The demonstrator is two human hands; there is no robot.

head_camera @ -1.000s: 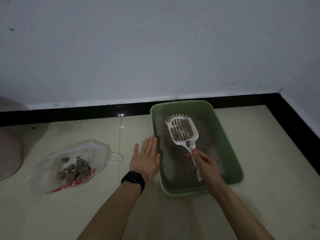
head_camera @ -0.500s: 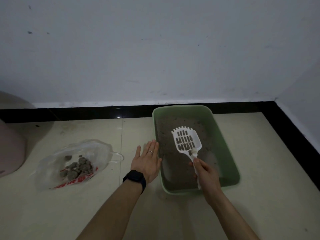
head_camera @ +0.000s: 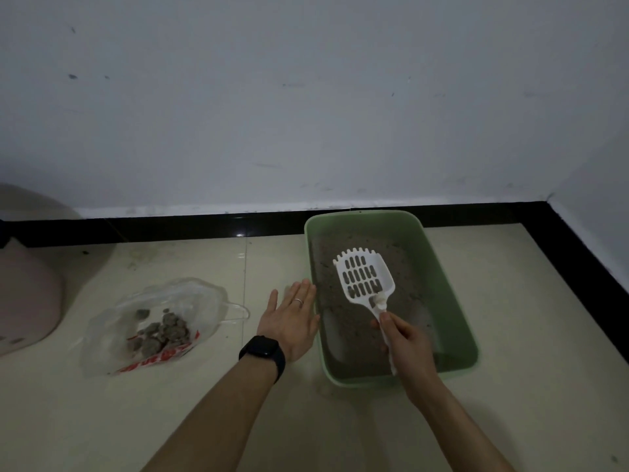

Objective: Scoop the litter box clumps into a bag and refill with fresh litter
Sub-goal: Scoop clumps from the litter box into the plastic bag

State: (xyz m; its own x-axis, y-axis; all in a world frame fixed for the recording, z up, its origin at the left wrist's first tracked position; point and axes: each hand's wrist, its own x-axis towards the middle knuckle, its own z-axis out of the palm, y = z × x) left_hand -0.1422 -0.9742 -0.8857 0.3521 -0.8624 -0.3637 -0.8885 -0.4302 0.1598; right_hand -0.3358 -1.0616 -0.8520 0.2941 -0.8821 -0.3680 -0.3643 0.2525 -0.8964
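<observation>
The person kneels or crouches over a pale green rectangular plastic litter box (head_camera: 449, 311) that sits on the cream tiled floor (head_camera: 527, 386) close to the black skirting at the wall. The right hand (head_camera: 406, 342) is clenched around the handle of a white slotted plastic scoop (head_camera: 364, 279), whose blade is lifted above the grey-brown litter (head_camera: 343, 321) and looks nearly empty, with only a little grit near its neck. The left hand (head_camera: 289, 323) lies flat and released, fingers together, touching the box's left wall as if bracing it. To the left, well apart from the box, a crumpled clear plastic bag with red print (head_camera: 190, 301) rests open on the floor and already holds a heap of grey clumps (head_camera: 160, 333). The step in hand appears to be sifting for remaining clumps; few stand out in the dim litter. The next move probably calls for another low pass through the litter, or, if it is clean, setting the scoop aside for fresh litter, no container of which is in view.
</observation>
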